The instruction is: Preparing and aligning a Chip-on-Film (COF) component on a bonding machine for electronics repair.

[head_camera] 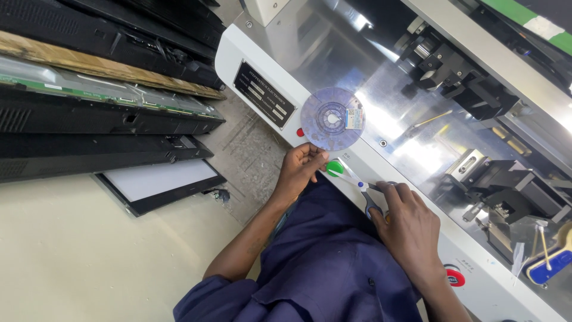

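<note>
My left hand (301, 169) pinches the lower edge of a round purple-blue reel of tape (332, 118), held up over the front of a white machine (280, 71). My right hand (410, 225) grips blue-handled scissors (360, 186) by the handles. Their open blades point toward the left hand and lie beside a green round button (334, 168). I wear a dark blue work garment (325, 268).
The machine has a shiny metal bed (381, 77) with black clamps (459, 71), a black nameplate (264, 93), and red buttons (454, 275). Cotton swabs and a blue holder (549, 262) sit at right. Flat screen panels (107, 119) lean at left over a pale floor (71, 256).
</note>
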